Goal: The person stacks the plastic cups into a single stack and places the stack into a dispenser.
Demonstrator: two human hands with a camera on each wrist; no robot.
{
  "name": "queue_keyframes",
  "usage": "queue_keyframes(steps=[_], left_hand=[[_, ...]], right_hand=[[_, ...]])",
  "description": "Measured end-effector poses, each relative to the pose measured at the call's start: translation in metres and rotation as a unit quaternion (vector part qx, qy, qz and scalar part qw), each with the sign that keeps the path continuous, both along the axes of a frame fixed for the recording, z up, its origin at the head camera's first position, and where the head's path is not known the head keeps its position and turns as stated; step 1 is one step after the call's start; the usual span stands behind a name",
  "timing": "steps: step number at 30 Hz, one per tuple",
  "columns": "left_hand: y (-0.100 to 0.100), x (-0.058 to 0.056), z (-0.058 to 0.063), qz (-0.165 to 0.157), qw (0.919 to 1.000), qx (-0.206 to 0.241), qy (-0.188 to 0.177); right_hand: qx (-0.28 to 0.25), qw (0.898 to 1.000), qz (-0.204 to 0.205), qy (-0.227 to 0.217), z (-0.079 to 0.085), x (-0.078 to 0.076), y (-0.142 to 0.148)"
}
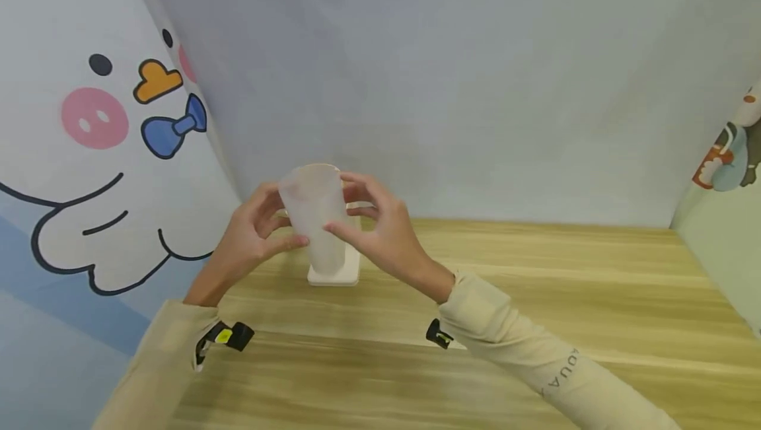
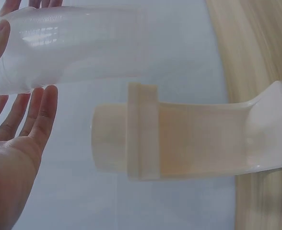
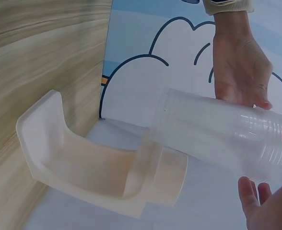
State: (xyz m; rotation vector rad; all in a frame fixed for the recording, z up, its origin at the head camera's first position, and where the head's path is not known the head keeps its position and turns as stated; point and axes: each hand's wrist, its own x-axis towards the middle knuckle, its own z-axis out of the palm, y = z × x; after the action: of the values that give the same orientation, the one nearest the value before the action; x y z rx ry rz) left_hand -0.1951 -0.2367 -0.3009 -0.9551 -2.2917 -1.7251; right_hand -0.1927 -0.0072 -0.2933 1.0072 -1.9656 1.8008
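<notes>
Between both hands leans a stack of clear plastic cups, tapered, with close-set ridges near its wide upper end in the right wrist view. My left hand grips its left side, the thumb low on the front. From the right, my right hand holds it, thumb in front and fingers behind the upper part. A cream plastic stand with a ring-shaped collar stands upright on the table just behind the cups. Most of it is hidden in the head view, where its flat base shows below the cups.
The wood-grain table stretches to the right. A pale wall sheet rises behind the stand, and a cartoon-printed panel closes the left side near the left arm. Black wrist devices sit by the cuffs.
</notes>
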Motion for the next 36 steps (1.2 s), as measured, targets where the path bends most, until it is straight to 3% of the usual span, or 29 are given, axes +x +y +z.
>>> queue_keyframes(steps=[8,18,27,30,36], left_hand=[[0.003,-0.008,0.013,0.007,0.9985,0.03,0.044],[0.003,-0.014,0.028,0.028,0.9937,0.088,0.063],[0.003,-0.023,0.04,0.044,0.987,0.132,0.081],[0.002,-0.027,0.042,0.049,0.9847,0.148,0.078],[0.003,-0.038,0.04,0.073,0.9805,0.166,0.076]], right_hand=[[0.0,1.0,-0.017,0.006,0.016,-0.007,-0.001],[-0.023,0.999,-0.019,0.016,0.034,-0.018,-0.011],[-0.028,0.999,-0.028,0.013,0.07,-0.005,-0.019],[-0.029,0.999,-0.037,0.014,0.07,-0.012,-0.022],[-0.028,0.998,-0.056,0.02,0.056,-0.041,-0.032]])
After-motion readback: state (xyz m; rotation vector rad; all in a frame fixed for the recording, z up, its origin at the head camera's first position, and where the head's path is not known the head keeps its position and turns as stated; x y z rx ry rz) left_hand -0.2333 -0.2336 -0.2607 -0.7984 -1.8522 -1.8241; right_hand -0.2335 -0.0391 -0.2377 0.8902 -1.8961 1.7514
